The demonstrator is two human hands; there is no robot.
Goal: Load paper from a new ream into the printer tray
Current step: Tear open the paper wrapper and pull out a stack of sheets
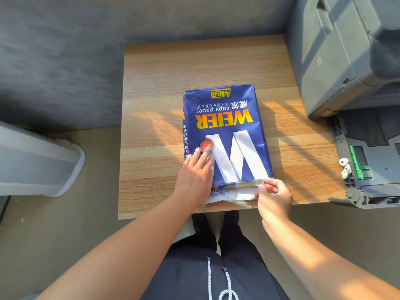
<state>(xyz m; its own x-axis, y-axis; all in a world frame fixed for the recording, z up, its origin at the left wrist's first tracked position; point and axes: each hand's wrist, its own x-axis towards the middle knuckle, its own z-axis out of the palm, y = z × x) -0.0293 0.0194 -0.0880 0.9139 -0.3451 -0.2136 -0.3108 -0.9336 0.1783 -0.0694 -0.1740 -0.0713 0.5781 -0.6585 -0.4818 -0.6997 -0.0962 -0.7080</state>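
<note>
Head view: blue ream [227, 126] lies flat, near-end wrapper torn open.

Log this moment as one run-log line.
phase: opening ream | left hand: flat on ream | right hand: grip on torn wrapper flap | printer tray: open, no paper seen

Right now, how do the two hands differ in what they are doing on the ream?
The left hand lies flat, fingers spread, pressing the top of the blue ream. The right hand is curled, pinching the torn wrapper flap at the ream's near end. Both touch the ream, which lies on the wooden table.
</note>
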